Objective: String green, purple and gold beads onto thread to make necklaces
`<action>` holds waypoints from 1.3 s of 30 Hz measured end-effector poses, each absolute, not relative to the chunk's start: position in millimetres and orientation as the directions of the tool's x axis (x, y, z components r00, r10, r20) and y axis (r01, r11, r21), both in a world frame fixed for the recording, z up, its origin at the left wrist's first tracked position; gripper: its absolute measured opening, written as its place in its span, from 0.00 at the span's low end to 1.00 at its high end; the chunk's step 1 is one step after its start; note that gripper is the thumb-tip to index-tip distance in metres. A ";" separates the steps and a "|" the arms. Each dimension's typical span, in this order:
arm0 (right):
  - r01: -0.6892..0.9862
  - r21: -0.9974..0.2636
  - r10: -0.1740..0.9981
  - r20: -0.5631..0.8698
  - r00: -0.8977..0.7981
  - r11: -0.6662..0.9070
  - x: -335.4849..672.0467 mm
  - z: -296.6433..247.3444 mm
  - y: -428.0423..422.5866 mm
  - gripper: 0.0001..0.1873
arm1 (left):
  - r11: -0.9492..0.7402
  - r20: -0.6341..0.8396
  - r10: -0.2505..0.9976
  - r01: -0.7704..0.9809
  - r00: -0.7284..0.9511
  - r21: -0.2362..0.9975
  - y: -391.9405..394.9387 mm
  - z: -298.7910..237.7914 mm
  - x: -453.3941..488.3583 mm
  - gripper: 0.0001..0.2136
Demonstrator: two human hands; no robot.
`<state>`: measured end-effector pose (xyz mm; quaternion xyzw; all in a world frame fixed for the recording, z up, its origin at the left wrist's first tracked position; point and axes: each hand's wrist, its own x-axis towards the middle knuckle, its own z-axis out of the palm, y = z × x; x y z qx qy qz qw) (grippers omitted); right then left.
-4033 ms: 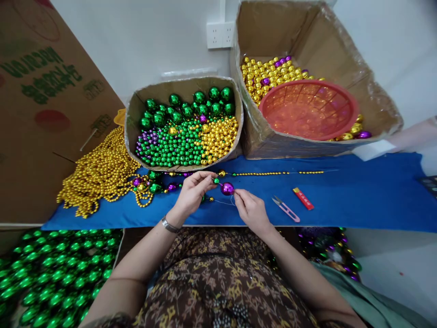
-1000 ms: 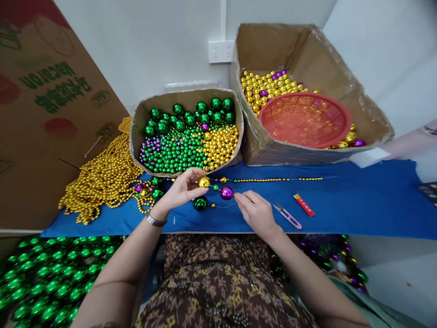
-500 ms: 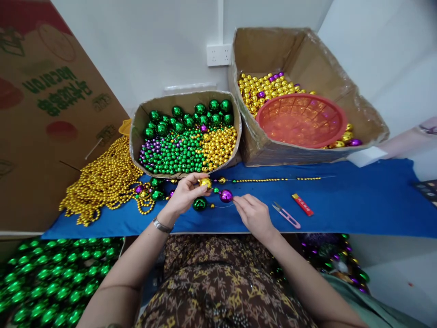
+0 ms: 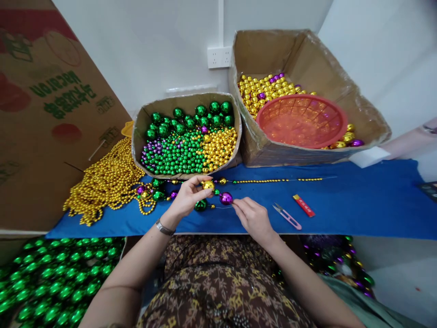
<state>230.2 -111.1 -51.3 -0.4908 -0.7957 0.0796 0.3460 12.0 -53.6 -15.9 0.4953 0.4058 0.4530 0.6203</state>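
My left hand (image 4: 186, 198) pinches a large gold bead (image 4: 208, 185) between thumb and fingers above the blue table cover (image 4: 358, 200). Just to its right a purple bead (image 4: 226, 197) sits on a thin thread. My right hand (image 4: 252, 216) is closed in a pinch on that thread, right beside the purple bead. A large green bead (image 4: 200, 205) lies on the cloth under my left fingers. A string of small gold beads (image 4: 273, 180) runs to the right behind my hands.
A low cardboard box (image 4: 186, 136) holds green, gold and purple beads. A bigger box (image 4: 307, 91) holds gold beads and a red basket (image 4: 302, 120). Gold bead strands (image 4: 102, 182) pile at left. Thread snips (image 4: 287, 215) and a red lighter (image 4: 303, 205) lie at right.
Four seconds ago my left hand held the thread by the purple bead; since then it has picked up a gold bead and brought it close to the purple one. My right hand barely moved.
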 end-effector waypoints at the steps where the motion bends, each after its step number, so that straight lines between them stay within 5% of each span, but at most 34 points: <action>1: 0.693 -0.517 0.844 0.466 -0.265 0.503 229.9 -50.7 -111.8 0.12 | 0.107 -0.062 0.966 -0.169 0.252 0.980 -53.6 -15.8 12.3 0.19; 7: 0.377 -0.874 0.950 0.250 -0.189 0.305 229.8 -56.6 -115.5 0.12 | 0.127 -0.089 0.977 -0.193 0.196 0.973 -53.5 -16.4 13.5 0.20; 12: 0.135 -0.982 0.983 0.110 -0.148 0.130 224.2 -71.6 -112.9 0.16 | 0.084 -0.051 0.984 -0.186 0.172 0.979 -55.3 -17.7 20.0 0.19; 21: -0.236 -0.971 0.997 -0.024 -0.078 -0.042 219.6 -76.2 -102.1 0.18 | -0.056 0.081 0.966 -0.105 0.246 0.993 -32.9 4.6 16.2 0.19; 24: -0.250 -0.967 0.998 -0.029 -0.048 -0.040 225.3 -73.0 -101.7 0.20 | -0.189 0.170 0.977 0.163 0.126 0.968 -4.0 8.1 10.0 0.16; 29: -0.271 -0.960 0.997 -0.072 -0.012 -0.072 230.6 -71.6 -101.4 0.21 | -0.347 0.288 0.937 0.606 0.196 0.716 31.2 0.4 8.2 0.08; 39: -0.354 -0.927 0.988 -0.148 0.036 -0.126 232.7 -71.1 -100.7 0.22 | -0.338 0.290 0.939 0.662 0.187 0.669 33.2 -2.6 3.7 0.09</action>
